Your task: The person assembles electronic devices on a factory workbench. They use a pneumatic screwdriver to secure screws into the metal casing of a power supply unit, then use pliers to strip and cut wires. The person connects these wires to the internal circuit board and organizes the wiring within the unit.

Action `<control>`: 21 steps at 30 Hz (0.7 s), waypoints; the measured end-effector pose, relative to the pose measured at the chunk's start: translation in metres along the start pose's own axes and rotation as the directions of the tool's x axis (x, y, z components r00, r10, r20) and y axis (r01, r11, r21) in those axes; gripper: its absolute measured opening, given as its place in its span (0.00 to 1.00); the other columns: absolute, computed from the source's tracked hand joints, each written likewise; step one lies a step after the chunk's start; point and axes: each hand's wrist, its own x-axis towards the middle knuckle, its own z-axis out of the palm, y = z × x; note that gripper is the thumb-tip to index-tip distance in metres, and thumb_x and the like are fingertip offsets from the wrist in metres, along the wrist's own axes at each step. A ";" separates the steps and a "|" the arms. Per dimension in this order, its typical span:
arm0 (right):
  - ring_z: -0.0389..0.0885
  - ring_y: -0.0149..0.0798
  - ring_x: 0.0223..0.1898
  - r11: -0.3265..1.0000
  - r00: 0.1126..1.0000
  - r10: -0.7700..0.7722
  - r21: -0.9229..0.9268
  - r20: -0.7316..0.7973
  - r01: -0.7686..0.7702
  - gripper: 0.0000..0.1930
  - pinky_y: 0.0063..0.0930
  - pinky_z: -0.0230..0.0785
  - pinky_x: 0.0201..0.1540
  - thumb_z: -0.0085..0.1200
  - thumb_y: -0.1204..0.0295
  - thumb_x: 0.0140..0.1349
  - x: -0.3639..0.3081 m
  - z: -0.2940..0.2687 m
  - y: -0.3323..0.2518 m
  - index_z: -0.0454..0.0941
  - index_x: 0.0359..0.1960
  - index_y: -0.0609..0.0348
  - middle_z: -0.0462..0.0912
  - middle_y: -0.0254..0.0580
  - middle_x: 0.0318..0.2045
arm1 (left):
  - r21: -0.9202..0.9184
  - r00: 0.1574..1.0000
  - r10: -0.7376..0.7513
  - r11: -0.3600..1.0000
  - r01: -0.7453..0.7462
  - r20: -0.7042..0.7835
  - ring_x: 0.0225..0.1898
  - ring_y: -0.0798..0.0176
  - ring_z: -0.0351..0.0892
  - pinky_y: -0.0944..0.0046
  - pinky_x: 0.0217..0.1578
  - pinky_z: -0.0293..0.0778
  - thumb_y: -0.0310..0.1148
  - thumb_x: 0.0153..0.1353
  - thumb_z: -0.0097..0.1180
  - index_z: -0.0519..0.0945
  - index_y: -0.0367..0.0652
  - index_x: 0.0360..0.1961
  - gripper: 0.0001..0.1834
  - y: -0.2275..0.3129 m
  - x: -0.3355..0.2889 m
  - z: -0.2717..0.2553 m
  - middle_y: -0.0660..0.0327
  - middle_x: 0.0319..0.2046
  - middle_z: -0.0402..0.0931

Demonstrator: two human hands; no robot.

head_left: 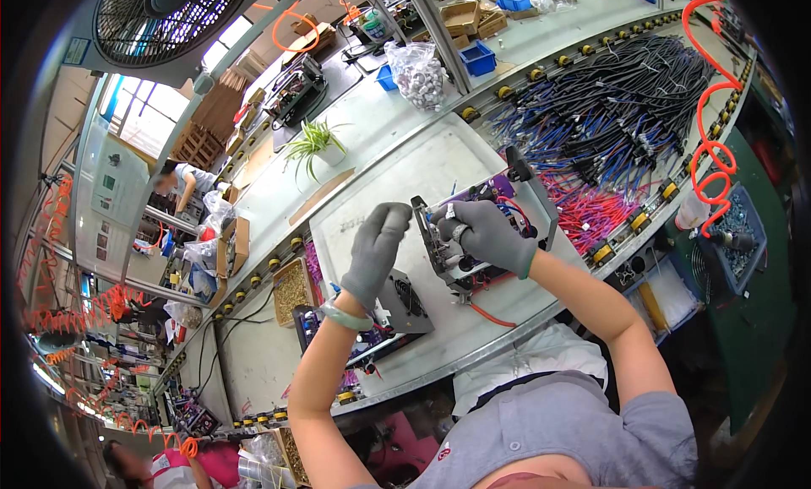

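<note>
My right hand [490, 238], in a grey glove, is closed at the left side of an open electrical unit [528, 203]. Small silvery metal pieces [458, 230] show at its fingers; their exact kind is too small to make out. Purple parts and red and blue wires fill the unit, which has black end pieces. My left hand [374, 254], gloved in grey too, hovers left of this unit with its fingers stretched out and nothing visible in them. Below it stands a second unit with a dark grey housing [407, 306], partly hidden by my left forearm.
A big bundle of black cables [617, 92] with pink and blue ends lies at right. An orange coiled hose [714, 155] hangs there. A box of small brass-coloured parts [292, 293] stands left, a potted plant [314, 147] beyond. Another person [187, 183] works far left.
</note>
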 end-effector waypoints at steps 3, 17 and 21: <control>0.82 0.51 0.30 0.995 0.997 -0.051 -0.088 0.059 0.056 0.08 0.41 0.73 0.34 0.54 0.69 0.63 0.001 -0.001 0.003 0.81 0.36 0.59 0.82 0.52 0.26 | -0.083 0.996 0.086 0.993 -0.086 0.001 0.42 0.69 0.77 0.69 0.45 0.74 0.29 0.64 0.57 0.78 0.35 0.52 0.16 0.004 -0.009 0.013 0.61 0.43 0.79; 0.81 0.55 0.32 0.960 1.000 0.012 -0.280 0.018 -0.006 0.07 0.44 0.72 0.34 0.56 0.68 0.58 -0.011 -0.003 -0.004 0.80 0.35 0.58 0.81 0.53 0.28 | -0.102 0.993 -0.012 0.994 0.025 0.121 0.39 0.71 0.79 0.68 0.43 0.77 0.25 0.64 0.55 0.77 0.33 0.50 0.14 0.009 -0.004 0.033 0.62 0.36 0.80; 0.81 0.54 0.28 0.997 0.998 -0.067 -0.025 0.009 0.067 0.07 0.41 0.72 0.32 0.55 0.70 0.61 -0.014 -0.003 0.001 0.80 0.35 0.60 0.79 0.54 0.25 | -0.129 0.991 0.074 0.990 -0.059 0.108 0.40 0.68 0.80 0.67 0.44 0.77 0.22 0.62 0.54 0.79 0.35 0.47 0.12 -0.007 -0.004 0.033 0.59 0.38 0.80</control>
